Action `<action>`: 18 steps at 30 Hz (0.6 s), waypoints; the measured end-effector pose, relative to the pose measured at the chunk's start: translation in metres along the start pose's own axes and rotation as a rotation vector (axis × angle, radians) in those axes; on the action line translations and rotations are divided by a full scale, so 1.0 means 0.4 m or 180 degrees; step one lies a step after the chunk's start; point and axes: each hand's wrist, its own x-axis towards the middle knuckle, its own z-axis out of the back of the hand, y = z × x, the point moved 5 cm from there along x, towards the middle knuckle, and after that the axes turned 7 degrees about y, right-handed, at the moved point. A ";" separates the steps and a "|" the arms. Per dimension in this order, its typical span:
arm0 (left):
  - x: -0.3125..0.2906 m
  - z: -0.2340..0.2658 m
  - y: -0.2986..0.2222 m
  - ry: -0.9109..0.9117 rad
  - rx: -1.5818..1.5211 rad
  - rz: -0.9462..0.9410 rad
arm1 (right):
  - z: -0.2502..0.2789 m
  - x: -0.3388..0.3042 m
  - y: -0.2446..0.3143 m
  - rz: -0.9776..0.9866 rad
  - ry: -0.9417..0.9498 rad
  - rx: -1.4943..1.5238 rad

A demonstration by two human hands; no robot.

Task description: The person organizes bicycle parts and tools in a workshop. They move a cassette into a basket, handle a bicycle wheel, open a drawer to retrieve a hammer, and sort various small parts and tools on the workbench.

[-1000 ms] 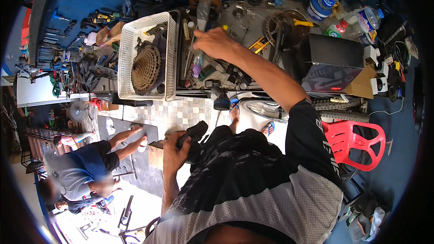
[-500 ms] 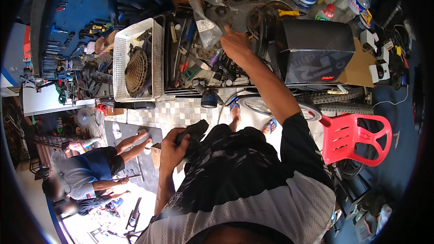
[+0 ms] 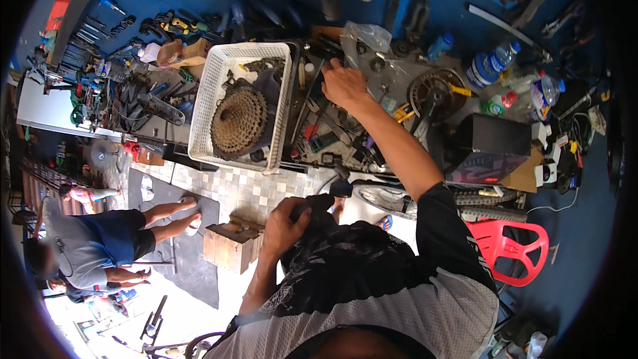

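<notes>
My right hand reaches over the cluttered workbench, above a dark tray of loose tools. Its fingers are bent and close together near the tray's far end; anything between them is hidden. Close to my body, my left hand is closed around a bunched dark rag. Left of the right hand stands a white perforated basket, with a large rusty bicycle cassette in it. A clear plastic bag lies just beyond the right hand.
A crankset, a blue-labelled bottle and a black box occupy the bench's right side. A red plastic chair is at lower right. A wooden crate sits on the floor; a person stands at left.
The view has shifted, showing more of the tool wall. My right hand has moved left from beside the plastic bag to the tray's far end. My left hand keeps the rag.
</notes>
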 end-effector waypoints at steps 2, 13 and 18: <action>0.019 0.013 0.000 -0.0035 -0.0080 -0.0106 | -0.064 0.098 -0.046 -0.0271 -0.0253 -0.0105; 0.061 0.097 0.112 -0.0145 -0.0437 -0.0008 | -0.030 0.113 -0.116 -0.0644 0.0882 -0.0747; 0.092 0.124 0.151 -0.0106 -0.0537 0.0076 | 0.007 0.032 -0.172 -0.0930 0.1020 -0.0675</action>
